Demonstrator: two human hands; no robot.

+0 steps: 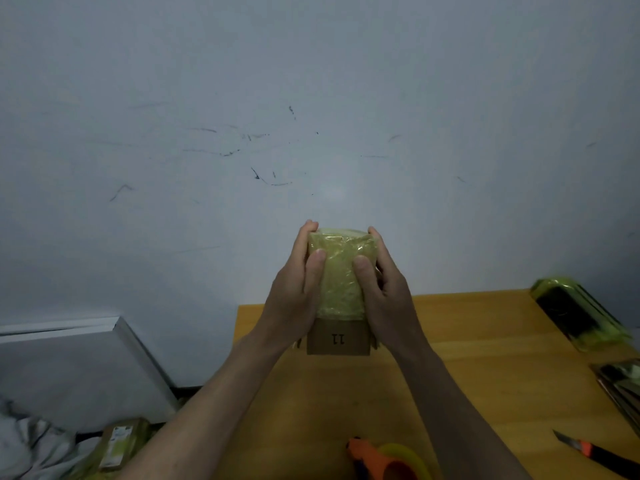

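1. Both hands are clamped on one small cardboard box [341, 282], which is held up in the air over the far edge of the table [485, 341], towards its far left corner.
2. The left hand [294, 292] grips the box's left side and the right hand [384, 289] its right side. Both thumbs press on the face turned to the camera, and the fingers curl round the far end.
3. Yellow-green film covers most of the box. The near end is bare cardboard marked "11".
4. An orange tape dispenser [384, 460] with a yellow roll lies at the near edge.
5. A utility knife [595, 457] lies near the near right corner.
6. A dark package [578, 313] wrapped in the same film sits at the far right corner, and flat dark packets [623, 386] lie at the right edge.
7. Off the table's left side lies another wrapped parcel [117, 441].
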